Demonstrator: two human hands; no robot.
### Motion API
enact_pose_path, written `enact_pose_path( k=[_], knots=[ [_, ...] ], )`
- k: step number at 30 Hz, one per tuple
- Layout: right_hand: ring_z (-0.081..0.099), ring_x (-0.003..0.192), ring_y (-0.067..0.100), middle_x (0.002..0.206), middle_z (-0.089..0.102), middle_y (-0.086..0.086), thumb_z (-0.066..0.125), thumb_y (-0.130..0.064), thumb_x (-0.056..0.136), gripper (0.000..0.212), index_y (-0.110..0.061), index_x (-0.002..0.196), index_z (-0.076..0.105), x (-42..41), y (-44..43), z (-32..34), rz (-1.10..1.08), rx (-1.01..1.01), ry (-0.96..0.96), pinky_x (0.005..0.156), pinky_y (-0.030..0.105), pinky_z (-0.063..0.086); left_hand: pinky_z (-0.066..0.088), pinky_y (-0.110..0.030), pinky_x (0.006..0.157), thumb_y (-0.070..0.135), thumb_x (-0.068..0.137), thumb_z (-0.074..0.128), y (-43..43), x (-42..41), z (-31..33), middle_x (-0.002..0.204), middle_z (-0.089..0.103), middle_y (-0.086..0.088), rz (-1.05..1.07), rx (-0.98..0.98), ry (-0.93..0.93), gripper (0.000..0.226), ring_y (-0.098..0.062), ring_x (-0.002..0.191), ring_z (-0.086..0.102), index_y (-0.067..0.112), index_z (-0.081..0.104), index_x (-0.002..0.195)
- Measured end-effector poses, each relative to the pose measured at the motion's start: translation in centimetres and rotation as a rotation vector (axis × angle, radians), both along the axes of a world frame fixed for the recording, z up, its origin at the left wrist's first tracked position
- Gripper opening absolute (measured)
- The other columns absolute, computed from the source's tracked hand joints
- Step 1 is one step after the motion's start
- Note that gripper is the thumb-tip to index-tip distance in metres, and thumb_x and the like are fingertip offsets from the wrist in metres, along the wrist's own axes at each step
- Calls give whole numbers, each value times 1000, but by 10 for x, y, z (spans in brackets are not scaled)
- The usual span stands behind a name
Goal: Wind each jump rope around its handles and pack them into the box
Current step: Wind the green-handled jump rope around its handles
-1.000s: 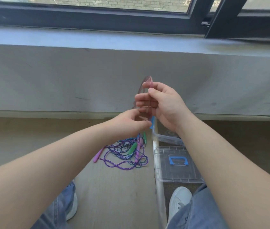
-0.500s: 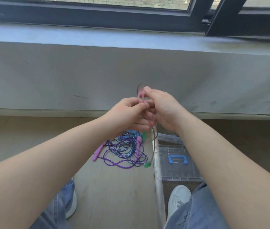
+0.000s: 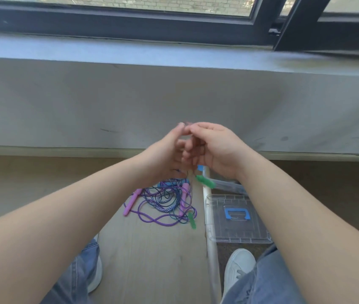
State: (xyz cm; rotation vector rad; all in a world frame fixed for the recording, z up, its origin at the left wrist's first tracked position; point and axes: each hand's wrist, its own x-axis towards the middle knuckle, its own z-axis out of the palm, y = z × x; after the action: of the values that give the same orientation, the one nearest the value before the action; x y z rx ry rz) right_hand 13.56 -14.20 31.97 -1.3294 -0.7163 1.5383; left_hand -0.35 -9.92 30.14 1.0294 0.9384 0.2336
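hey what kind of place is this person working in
Probably an indoor room of a home or office, worked at floor level. A dark-framed window with a grey concrete sill faces a brick wall outside, and tangled jump ropes lie on the pale wood-look floor.

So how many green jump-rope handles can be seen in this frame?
2. One green handle hangs just below the hands, over the box edge; the other lies on the floor at the tangle's right edge. More may be hidden.
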Motion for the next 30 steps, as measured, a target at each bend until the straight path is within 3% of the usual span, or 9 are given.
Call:
enact_pose_path(
  k=[4, 6, 9, 12, 14, 18, 21, 26, 30],
  knots=[
    [67, 64, 23, 71, 67, 7, 46, -21, 108, 22, -12, 100, 64, 4, 4, 2, -148, 55, 10, 60, 35, 58, 46, -52, 104, 57, 96, 38, -16, 6, -10, 89, 75, -6, -173, 141, 10, 44, -24, 92, 71, 25, 62, 114],
    [67, 70, 20, 74, 69, 4, 46, -24, 107, 22, -15, 102, 66, 8, 6, -1, -208, 65, -55, 64, 34, 55, 48, -48, 97, 34, 103, 44, -17, 5, -9, 75, 68, 0, -143, 181, 25, 22, -22, 80, 69, 23, 60, 114],
    [64, 76, 18, 82, 70, 1, 48, -31, 106, 25, -20, 102, 69, 12, 9, -5, -215, 42, -219, 73, 38, 54, 49, -39, 76, 18, 106, 39, -15, 9, -8, 62, 50, 2, 5, 184, 15, 24, -16, 57, 55, 14, 63, 103],
    [67, 73, 18, 78, 71, -2, 43, -46, 105, 35, -20, 100, 66, 11, 7, -5, -18, -106, -244, 87, 44, 53, 52, -37, 67, 20, 107, 38, -9, 12, -2, 61, 43, 1, 178, 85, -103, 23, -14, 51, 45, 13, 58, 100],
    [62, 69, 19, 72, 65, -3, 42, -54, 103, 40, -22, 92, 64, 7, 2, -6, 149, -187, -247, 80, 39, 51, 57, -38, 63, 21, 107, 39, -2, 12, 5, 63, 45, -1, 269, 59, -171, 21, -14, 50, 50, 11, 57, 104],
    [70, 89, 23, 103, 73, 11, 47, -59, 99, 49, -20, 117, 69, 0, -1, -12, 333, -184, -240, 72, 30, 53, 60, -33, 56, 18, 106, 39, 13, 10, 14, 67, 54, -5, 486, 56, -195, 20, -15, 50, 61, 7, 56, 109],
    [74, 99, 21, 105, 77, 5, 54, -52, 99, 43, -17, 121, 65, 0, -7, -10, 477, -171, -367, 80, 32, 52, 61, -36, 59, 17, 106, 37, 19, 9, 18, 70, 51, -8, 609, 2, -267, 19, -19, 51, 61, 5, 53, 106],
    [58, 58, 16, 63, 54, -1, 56, -19, 102, 8, -13, 99, 59, -4, -9, -12, 403, -50, -347, 79, 43, 51, 61, -34, 66, 30, 106, 38, 18, 7, 16, 86, 64, -11, 505, 32, -121, 29, -23, 72, 68, 10, 58, 112],
    [36, 46, 11, 52, 37, -7, 50, -17, 106, 11, -14, 96, 54, -4, 0, -7, 88, 59, -88, 59, 34, 54, 55, -39, 81, 62, 99, 32, 3, 3, 3, 90, 70, -9, 125, -46, 13, 59, -27, 77, 70, 13, 62, 109]
  ],
)
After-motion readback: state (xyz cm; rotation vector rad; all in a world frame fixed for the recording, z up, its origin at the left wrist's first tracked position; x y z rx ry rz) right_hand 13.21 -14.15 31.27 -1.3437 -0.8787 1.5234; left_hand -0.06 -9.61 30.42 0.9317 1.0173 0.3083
